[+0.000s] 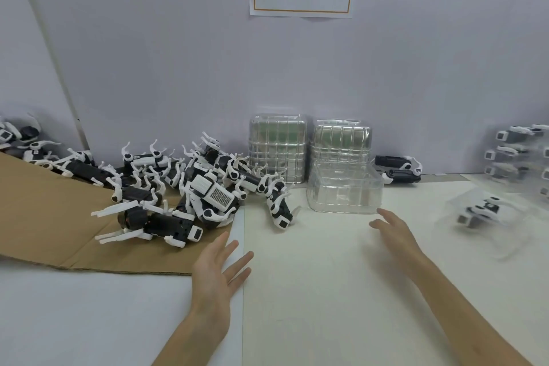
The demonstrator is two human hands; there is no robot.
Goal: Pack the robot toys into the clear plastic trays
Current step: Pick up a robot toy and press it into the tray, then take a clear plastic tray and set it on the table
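Left hand [218, 264] spread wide (empty); right hand [395, 232] flat near clear tray [344, 187].

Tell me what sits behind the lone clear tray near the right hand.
A stack of clear trays stands right behind it against the wall; the lone tray hides its base. A second stack stands beside it.

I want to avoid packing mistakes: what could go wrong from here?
The toys in the pile lie tangled by their thin white legs, so lifting one may drag others off the cardboard. The empty tray near the right hand looks light; it may slide if a toy is pushed in.
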